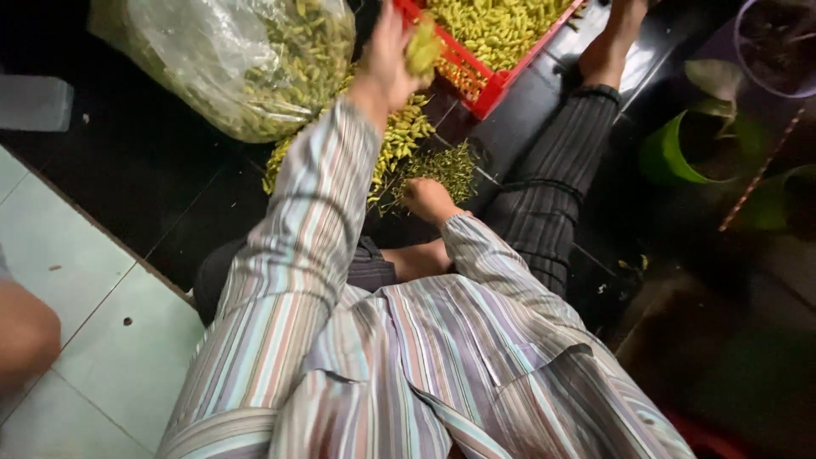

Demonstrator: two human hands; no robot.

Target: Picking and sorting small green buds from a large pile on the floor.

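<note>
Person seated on a dark tiled floor (153,178), striped shirt sleeves in view. Left hand (387,55) raised above the floor, fingers clenched around a handful of yellow-green chillies (422,47), held just at the near edge of the red crate (489,89). The crate holds a full layer of the same chillies. Right hand (427,200) down at floor level, resting at the edge of a small heap of green stems (442,168); whether its fingers are clenched or released cannot be told. A loose pile of chillies (399,136) lies on the floor between the hands, beside a large clear plastic bag (229,59) part-filled with chillies. Green tubs (671,153) stand well apart at right. Pale tiles (93,289) at lower left
</note>
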